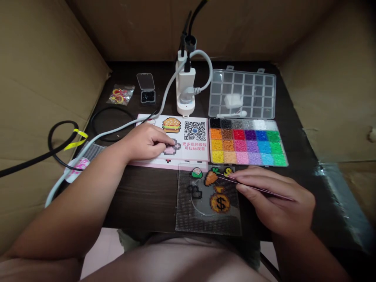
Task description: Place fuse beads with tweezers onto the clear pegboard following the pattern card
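My left hand lies on the printed pattern sheet, its index finger stretched out onto a grey-outlined pink figure. In my right hand is a pair of tweezers, pinched between thumb and fingers. Their tips are over the top of a clear pegboard, near the bead carrot and a small yellow bead figure. Also on the board are a green-and-white bead figure, a bead money bag and a black bead outline. Whether the tips grip a bead is too small to tell.
Right of the sheet stands an open bead box with many colours; its lid holds a white block and a small white scoop. A white power strip with cables is behind. A small black-bead case and plastic bag lie back left. Cardboard walls surround the table.
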